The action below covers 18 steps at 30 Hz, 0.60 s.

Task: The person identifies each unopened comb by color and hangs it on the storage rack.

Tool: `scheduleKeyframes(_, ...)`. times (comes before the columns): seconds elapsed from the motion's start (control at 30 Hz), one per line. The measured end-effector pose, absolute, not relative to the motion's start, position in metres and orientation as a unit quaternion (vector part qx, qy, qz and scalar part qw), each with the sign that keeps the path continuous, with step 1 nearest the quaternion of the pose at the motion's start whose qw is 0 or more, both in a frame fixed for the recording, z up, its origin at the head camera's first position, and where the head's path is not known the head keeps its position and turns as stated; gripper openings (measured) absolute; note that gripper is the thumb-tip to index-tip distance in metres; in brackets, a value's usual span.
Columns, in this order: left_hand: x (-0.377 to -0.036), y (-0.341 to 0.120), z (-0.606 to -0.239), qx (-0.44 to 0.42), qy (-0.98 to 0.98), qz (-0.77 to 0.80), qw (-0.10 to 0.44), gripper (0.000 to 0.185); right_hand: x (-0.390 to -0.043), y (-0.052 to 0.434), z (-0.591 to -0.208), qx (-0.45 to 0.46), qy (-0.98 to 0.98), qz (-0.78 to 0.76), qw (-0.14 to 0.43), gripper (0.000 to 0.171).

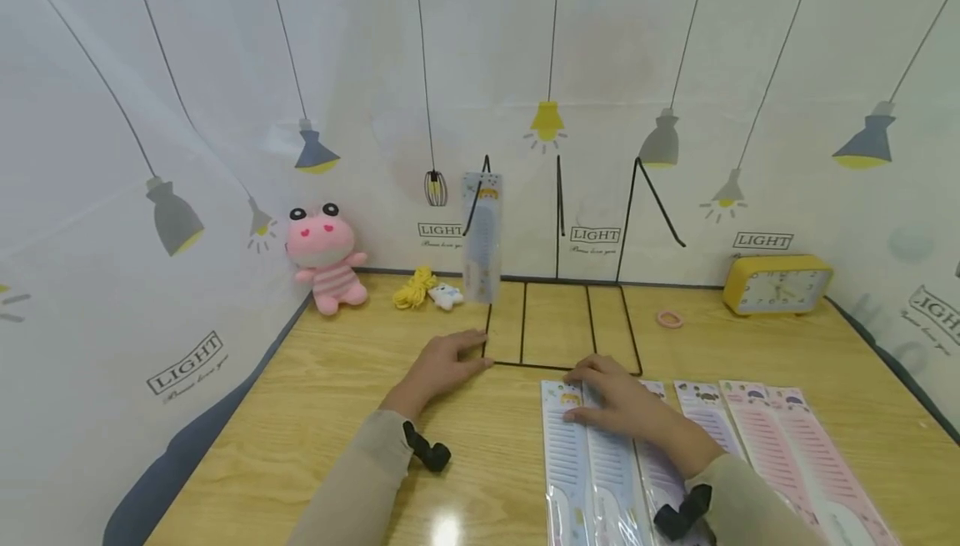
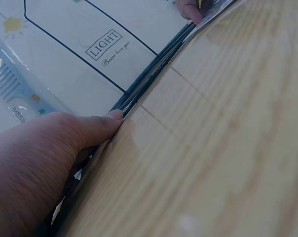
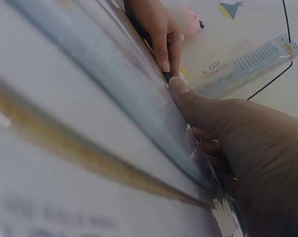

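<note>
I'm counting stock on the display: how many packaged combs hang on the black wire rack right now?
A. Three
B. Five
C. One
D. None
C: in the head view a single packaged comb hangs from the leftmost hook of the wire rack; the other hooks are bare, and the remaining comb packs lie flat on the table.

We see a light wood-grain tabletop (image 1: 300,413), a black wire rack (image 1: 558,325), a pink plush toy (image 1: 327,256) with striped belly, a yellow clock (image 1: 776,283), and packaged combs (image 1: 765,438), blue-white and pink. The backdrop (image 1: 480,46) shows grey and yellow lamps. The small bundle (image 1: 414,288) seems yellow.
</note>
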<state>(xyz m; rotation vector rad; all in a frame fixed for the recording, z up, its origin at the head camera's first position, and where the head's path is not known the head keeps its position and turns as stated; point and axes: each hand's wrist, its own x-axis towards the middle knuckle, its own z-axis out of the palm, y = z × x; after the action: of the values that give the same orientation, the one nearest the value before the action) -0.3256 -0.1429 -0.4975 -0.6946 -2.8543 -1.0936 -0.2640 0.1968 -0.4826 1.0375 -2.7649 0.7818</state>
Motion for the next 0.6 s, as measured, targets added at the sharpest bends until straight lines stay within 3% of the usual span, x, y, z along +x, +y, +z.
scheduleKeyframes(0.6,-0.3262,-0.1417,-0.4983,-0.219,-0.916,-0.337,0.006,0.058,-0.2631,0.1909,-0.4809,0.345,-0.898,0.269,0.04,0.035)
